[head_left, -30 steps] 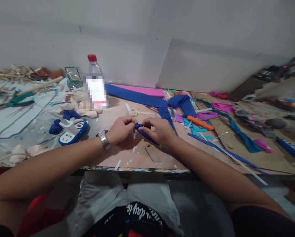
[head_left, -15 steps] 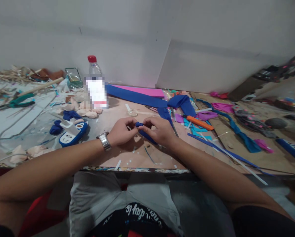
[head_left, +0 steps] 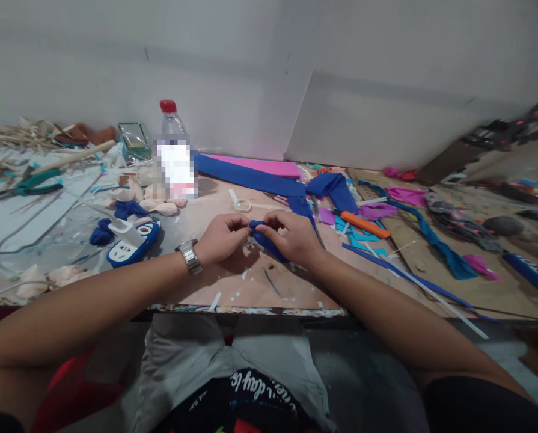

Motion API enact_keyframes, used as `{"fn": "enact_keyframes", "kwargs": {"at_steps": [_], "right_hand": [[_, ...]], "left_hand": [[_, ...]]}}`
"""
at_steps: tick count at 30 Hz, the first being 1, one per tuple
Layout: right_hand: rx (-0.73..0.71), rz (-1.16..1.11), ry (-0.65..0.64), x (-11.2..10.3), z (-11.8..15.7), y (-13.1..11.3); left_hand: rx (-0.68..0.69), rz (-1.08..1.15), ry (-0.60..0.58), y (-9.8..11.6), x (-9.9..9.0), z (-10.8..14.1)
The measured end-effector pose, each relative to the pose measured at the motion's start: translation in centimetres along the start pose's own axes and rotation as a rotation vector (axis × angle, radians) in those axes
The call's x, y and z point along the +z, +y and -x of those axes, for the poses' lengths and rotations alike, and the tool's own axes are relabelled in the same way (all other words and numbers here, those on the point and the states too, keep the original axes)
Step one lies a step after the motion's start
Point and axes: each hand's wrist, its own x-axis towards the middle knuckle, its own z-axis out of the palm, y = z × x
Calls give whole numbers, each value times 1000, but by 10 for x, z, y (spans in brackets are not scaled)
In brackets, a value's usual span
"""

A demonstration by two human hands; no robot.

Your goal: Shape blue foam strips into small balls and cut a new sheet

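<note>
A small piece of blue fabric [head_left: 269, 244] is between my two hands, just above the table near its front edge. My left hand [head_left: 223, 239], with a metal watch at the wrist, pinches the fabric's left end. My right hand [head_left: 293, 237] has its thumb and fingers closed on the upper part of the same piece, and a blue flap hangs below the fingers. A pale ring of tape [head_left: 242, 205] lies just behind my hands. Beyond it a long blue fabric strip [head_left: 250, 175] runs across the table beside a pink strip [head_left: 259, 166].
To the left are a blue-and-white power strip [head_left: 136, 243], green-handled pliers [head_left: 38, 182] and a red-capped bottle [head_left: 174, 125]. An orange cutter [head_left: 363, 224], a teal strip [head_left: 435, 240] and fabric scraps lie to the right. A wall stands behind.
The blue fabric between my fingers shows a smoother, larger folded part than before. My fingers have shifted slightly on it, while both arms stay nearly in place.
</note>
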Motion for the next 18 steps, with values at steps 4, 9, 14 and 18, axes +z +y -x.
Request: {"fn": "enact_keyframes", "kwargs": {"at_steps": [4, 9, 14, 18], "right_hand": [[17, -26, 0, 1, 0, 2], [2, -29, -18, 2, -1, 4], [-13, 42, -7, -1, -1, 2], [-42, 52, -15, -1, -2, 0]], "left_hand": [[-99, 167, -62, 2, 1, -1], [-169, 279, -103, 0, 2, -1], [-58, 106, -27, -3, 1, 0], [92, -170, 34, -4, -1, 2]]}}
